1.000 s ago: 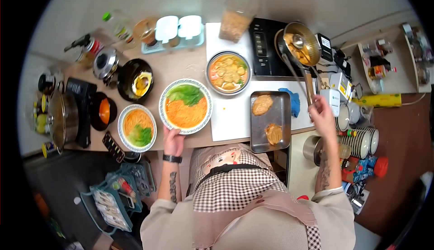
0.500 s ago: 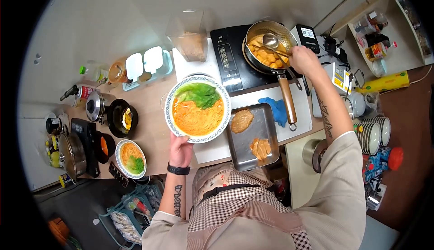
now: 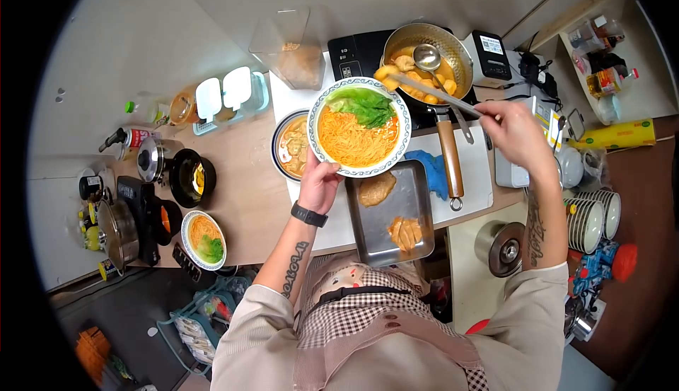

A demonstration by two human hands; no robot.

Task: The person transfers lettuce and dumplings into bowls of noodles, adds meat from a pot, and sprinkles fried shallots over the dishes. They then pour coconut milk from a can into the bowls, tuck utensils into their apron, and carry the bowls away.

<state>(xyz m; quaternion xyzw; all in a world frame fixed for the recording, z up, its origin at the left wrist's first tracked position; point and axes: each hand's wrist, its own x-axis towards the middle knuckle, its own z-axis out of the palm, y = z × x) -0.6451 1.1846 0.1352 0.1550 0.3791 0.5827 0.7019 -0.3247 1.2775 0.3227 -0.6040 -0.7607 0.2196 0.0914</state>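
Observation:
My left hand (image 3: 320, 187) grips the near rim of a patterned bowl (image 3: 359, 166) holding orange noodles (image 3: 353, 138) and green lettuce (image 3: 362, 106). The bowl is raised beside the pan. My right hand (image 3: 515, 130) is closed on long metal tongs (image 3: 444, 96). At their far tip is a yellow-orange ball-shaped piece (image 3: 385, 74), just above the bowl's far rim. More pieces lie in broth in the wooden-handled pan (image 3: 463, 58), with a ladle (image 3: 427, 58) resting inside. Another bowl (image 3: 281, 168) with pieces in broth sits left of the raised one, partly hidden by it.
A metal tray (image 3: 368, 239) holds a browned patty and a sliced one, with a blue cloth (image 3: 433, 171) beside it. A second noodle bowl (image 3: 187, 239) and a dark bowl (image 3: 185, 196) stand left. A clear container (image 3: 300, 65) stands at the back.
The noodle bowl has moved right and toward the pan, uncovering the bowl behind it. My right hand has drawn back from the pan, lifting a yellow-orange piece in the tongs to the bowl's rim.

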